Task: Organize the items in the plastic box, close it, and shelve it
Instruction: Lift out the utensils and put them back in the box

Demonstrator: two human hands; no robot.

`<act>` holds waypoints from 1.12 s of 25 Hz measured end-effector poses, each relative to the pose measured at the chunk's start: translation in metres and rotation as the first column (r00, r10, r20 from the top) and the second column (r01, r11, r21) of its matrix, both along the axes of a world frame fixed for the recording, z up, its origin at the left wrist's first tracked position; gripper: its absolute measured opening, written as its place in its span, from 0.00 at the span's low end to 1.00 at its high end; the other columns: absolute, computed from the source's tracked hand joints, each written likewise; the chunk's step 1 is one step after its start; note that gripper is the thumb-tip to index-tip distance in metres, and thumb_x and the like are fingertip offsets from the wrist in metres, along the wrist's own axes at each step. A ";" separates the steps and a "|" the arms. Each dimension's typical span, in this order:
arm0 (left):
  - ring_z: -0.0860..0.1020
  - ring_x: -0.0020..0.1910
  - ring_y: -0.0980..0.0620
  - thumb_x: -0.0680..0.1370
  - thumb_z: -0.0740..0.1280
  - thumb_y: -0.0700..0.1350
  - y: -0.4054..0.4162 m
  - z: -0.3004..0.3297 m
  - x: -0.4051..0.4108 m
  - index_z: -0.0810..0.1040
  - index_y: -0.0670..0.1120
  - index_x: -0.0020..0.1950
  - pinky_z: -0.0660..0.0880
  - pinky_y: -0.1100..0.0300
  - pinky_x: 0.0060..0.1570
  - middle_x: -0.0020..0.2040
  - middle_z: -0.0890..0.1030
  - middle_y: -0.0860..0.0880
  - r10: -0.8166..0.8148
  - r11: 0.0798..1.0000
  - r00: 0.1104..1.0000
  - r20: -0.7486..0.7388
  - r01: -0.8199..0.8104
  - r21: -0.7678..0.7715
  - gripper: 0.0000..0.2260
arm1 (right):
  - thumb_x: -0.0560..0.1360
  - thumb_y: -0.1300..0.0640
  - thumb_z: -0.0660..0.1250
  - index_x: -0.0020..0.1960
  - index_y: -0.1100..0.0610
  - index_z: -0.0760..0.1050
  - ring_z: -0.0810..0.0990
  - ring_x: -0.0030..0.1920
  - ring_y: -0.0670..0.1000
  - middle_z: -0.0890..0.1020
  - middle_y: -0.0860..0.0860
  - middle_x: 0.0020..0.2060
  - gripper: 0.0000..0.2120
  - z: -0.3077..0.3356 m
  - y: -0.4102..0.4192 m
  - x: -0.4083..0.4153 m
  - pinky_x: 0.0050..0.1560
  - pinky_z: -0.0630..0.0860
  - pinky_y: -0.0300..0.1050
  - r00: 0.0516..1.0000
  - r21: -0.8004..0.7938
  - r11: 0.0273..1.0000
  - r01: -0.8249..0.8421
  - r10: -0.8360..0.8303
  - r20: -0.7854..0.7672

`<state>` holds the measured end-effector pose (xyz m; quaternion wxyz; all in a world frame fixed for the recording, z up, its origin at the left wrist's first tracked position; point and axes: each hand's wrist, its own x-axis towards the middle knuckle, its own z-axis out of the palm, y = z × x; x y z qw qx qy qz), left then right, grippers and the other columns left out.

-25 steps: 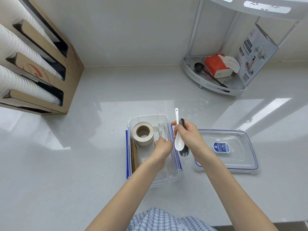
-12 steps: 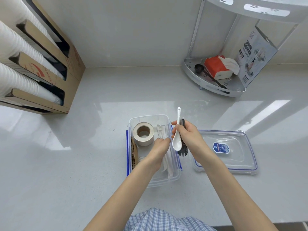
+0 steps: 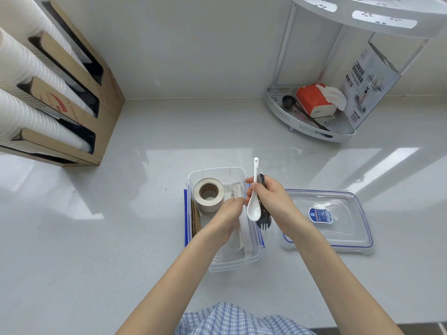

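A clear plastic box [image 3: 233,264] with blue side clips sits on the counter in front of me. Inside stand a roll of beige tape [image 3: 208,194], a strip of brown cardboard [image 3: 195,220] along the left wall, and white wrapped items [image 3: 244,238] along the right wall. My left hand [image 3: 227,217] reaches into the box and pinches those wrapped items. Over the box's right rim, my right hand [image 3: 271,201] grips a white spoon [image 3: 254,206] and a black fork [image 3: 264,220] together. The clear lid [image 3: 343,228], with a blue label, lies flat to the right.
A silver corner shelf [image 3: 312,131] at the back right holds a red tissue pack, a black scoop and a printed carton. A cardboard dispenser [image 3: 72,110] with white cup stacks stands at the back left. The white counter's front edge runs near my checked shirt.
My left hand has drawn the white wrapped items toward the box's right wall. My right hand with the spoon and fork has stayed almost still.
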<state>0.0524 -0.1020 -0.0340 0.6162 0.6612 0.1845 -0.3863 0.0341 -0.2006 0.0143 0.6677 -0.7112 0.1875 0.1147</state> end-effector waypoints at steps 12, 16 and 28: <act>0.70 0.66 0.50 0.79 0.54 0.46 0.018 0.030 0.001 0.69 0.43 0.65 0.66 0.53 0.67 0.64 0.72 0.47 0.092 0.990 0.989 0.119 -0.078 -0.115 0.16 | 0.78 0.61 0.54 0.52 0.57 0.71 0.76 0.39 0.50 0.76 0.50 0.35 0.08 0.000 0.007 0.000 0.43 0.71 0.41 0.998 0.068 0.997 -0.032 0.035 -0.043; 0.70 0.67 0.49 0.79 0.53 0.42 0.035 0.040 0.001 0.65 0.42 0.68 0.68 0.56 0.65 0.68 0.70 0.44 0.121 0.992 0.961 0.247 -0.106 -0.073 0.17 | 0.78 0.62 0.52 0.50 0.57 0.68 0.78 0.40 0.50 0.75 0.51 0.36 0.07 -0.007 0.020 -0.001 0.50 0.74 0.46 0.991 0.098 0.993 -0.073 0.083 -0.103; 0.70 0.67 0.50 0.79 0.54 0.42 0.044 0.041 -0.010 0.71 0.45 0.59 0.69 0.57 0.62 0.68 0.70 0.46 -0.013 1.000 0.985 0.170 0.013 0.004 0.11 | 0.76 0.59 0.56 0.64 0.62 0.63 0.74 0.50 0.53 0.76 0.57 0.52 0.17 -0.021 0.041 -0.014 0.44 0.70 0.43 0.878 -0.301 0.846 -0.440 0.335 -0.341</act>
